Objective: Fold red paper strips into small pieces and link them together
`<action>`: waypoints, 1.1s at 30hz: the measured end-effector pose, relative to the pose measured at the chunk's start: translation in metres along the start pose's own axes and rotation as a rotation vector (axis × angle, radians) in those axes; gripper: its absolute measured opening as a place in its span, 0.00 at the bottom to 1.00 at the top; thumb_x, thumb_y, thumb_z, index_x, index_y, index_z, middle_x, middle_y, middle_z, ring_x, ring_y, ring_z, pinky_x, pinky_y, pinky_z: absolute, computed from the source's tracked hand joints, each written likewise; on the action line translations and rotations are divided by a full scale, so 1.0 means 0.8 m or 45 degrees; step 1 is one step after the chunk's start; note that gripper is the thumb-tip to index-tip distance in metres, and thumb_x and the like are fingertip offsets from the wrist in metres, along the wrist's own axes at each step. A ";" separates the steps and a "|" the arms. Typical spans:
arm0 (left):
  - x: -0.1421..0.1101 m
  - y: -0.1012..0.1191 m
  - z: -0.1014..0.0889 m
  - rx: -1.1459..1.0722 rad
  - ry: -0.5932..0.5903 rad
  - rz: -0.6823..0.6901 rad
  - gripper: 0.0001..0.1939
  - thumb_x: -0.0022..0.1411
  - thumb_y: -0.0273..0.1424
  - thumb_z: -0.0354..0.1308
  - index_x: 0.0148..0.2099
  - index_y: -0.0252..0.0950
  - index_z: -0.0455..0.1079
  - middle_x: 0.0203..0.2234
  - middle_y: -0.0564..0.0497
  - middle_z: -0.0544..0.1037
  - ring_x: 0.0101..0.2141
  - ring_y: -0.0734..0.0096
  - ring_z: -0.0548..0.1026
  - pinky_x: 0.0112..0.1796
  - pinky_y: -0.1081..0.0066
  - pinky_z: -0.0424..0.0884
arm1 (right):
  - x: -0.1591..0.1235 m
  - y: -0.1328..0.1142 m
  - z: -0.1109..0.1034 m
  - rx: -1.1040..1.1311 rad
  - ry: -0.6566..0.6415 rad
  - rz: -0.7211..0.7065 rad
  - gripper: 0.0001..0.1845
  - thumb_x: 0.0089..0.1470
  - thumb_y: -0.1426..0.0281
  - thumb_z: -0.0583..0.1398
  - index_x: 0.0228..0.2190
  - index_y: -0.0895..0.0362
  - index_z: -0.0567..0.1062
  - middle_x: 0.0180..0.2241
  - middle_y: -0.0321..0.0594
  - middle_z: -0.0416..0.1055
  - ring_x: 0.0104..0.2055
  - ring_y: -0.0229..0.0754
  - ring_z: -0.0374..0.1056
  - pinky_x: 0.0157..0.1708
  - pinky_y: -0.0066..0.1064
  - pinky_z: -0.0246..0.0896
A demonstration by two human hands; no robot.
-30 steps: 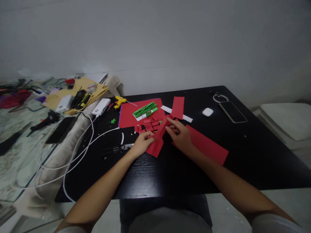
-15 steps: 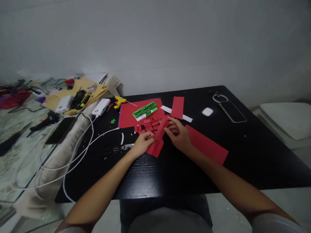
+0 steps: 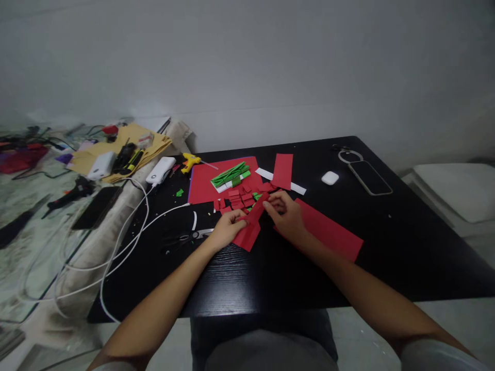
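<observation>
On the table (image 3: 220, 299), roughly midway between its left and right edges and set back from the near edge, you've got the red paper piece (image 3: 257, 208) in both hands. Left hand (image 3: 227, 229): fingers pinching the wider lower part. Right hand (image 3: 285, 212): fingers grasping the narrow upper end, thumb up front. Contact under the fingertips too small to read. To do it well, anchor the lower part with the left, run the right thumb evenly along the narrow part, line up edges before pressing; uneven pull would likely buckle it. Watch the clutter: small red scraps (image 3: 234, 195) sit just beyond the piece toward the far edge, easily swept by your knuckles. Scissors (image 3: 195, 235) lie left of your left wrist, blades toward it, so mind that side. Big red sheet (image 3: 334, 232) is under or beside your right forearm, can't tell if touching; drag risk. Farther back: green paper bundle (image 3: 230, 175), red rectangle (image 3: 283, 170) over a white strip (image 3: 299, 189). Glue gun (image 3: 190, 162) by the far-left corner; white case (image 3: 330, 178) and phone (image 3: 370, 178) toward the right edge, out of your way.
</observation>
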State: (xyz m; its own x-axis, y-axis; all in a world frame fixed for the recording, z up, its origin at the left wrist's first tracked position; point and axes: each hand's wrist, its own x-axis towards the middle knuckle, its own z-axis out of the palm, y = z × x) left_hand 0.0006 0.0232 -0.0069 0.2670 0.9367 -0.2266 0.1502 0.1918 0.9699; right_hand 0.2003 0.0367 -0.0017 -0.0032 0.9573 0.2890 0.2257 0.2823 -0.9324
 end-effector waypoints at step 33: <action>-0.006 -0.010 -0.001 0.604 0.339 0.337 0.10 0.63 0.33 0.56 0.46 0.37 0.71 0.34 0.51 0.80 0.28 0.70 0.74 0.32 0.72 0.67 | 0.000 0.012 -0.002 -0.244 -0.347 -0.020 0.10 0.50 0.74 0.63 0.37 0.55 0.78 0.34 0.38 0.76 0.29 0.39 0.74 0.32 0.30 0.70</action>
State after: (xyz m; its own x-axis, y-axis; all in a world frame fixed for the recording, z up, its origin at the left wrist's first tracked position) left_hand -0.0028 0.0173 -0.0132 0.1148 0.9877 0.1064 0.5360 -0.1518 0.8305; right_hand 0.2040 0.0394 -0.0100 -0.2625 0.9418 0.2101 0.4028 0.3048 -0.8630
